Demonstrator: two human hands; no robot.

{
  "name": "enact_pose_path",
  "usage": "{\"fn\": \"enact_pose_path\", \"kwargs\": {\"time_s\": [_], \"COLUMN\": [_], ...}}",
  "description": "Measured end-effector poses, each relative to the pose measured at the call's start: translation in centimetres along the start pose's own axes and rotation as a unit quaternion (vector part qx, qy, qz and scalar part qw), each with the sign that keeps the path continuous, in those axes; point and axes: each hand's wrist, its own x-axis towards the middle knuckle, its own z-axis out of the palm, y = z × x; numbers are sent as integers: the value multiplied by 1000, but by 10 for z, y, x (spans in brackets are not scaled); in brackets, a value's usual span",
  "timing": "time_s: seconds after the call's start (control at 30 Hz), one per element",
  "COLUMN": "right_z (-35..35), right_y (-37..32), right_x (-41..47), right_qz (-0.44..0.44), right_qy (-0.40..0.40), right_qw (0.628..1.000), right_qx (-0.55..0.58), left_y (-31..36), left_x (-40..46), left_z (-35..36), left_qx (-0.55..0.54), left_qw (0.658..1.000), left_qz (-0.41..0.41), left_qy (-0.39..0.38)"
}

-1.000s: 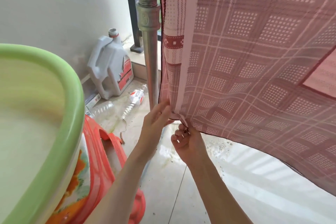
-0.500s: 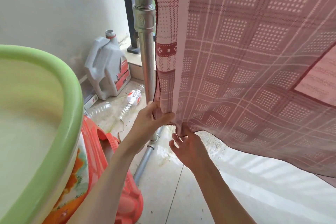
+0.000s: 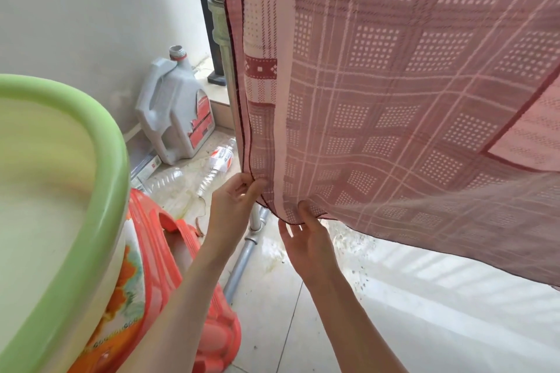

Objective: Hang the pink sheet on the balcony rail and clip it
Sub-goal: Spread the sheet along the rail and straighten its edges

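Balcony floor below; pink sheet (image 3: 394, 100) already hangs. My left hand (image 3: 233, 206) and right hand (image 3: 306, 236) pinch its lower corner; no clip visible yet.

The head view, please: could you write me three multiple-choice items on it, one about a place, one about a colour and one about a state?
1. Where does the grey jug stand?
A. On the floor against the white wall
B. Inside the basin
C. On the red stool

2. What colour is the rim of the basin?
A. Blue
B. Green
C. Black

3. What are the two hands doing to the pink sheet?
A. Both hang free of it
B. Only the right hand touches it
C. Both grip its lower edge

Answers:
1 A: the jug stands on the floor tiles beside the wall, left of the metal pipe.
2 B: the rim is light green.
3 C: the left hand pinches the hem at the sheet's corner, and the right hand holds the edge just beside it.
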Motion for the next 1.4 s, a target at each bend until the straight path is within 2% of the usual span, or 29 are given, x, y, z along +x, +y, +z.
{"fn": "enact_pose_path", "kwargs": {"time_s": [0.2,0.5,0.57,0.7,0.8,0.97,1.2,1.27,1.4], "right_z": [0,-6,-7,-10,-10,-11,-7,-8,-13], "right_y": [0,-6,-8,-12,-14,-15,-10,-7,-2], "right_x": [2,2,3,7,9,6,2,2,1], "right_qz": [-21,-32,-36,-36,-30,-22,-31,-38,-64], "right_qy": [-16,-15,-10,6,9,8,-15,-9,-7], "right_qw": [1000,999,999,999,999,1000,999,999,990], "right_qx": [-3,-6,-1,11,14,18,-9,-24,-126], "left_y": [-11,-12,-5,13,17,10,1,-3,-11], "left_x": [-7,-14,-11,-3,-1,-5,-3,-1,2], "left_z": [5,8,6,3,4,6,5,5,7], "left_qx": [68,23,-14,-44,-14,17,41,22,-30], "left_qw": [996,996,997,996,997,997,998,999,998], "left_qz": [-14,-51,-42,30,61,37,35,29,-1], "left_qy": [-55,-65,-60,-66,-55,-67,-45,-20,61]}}
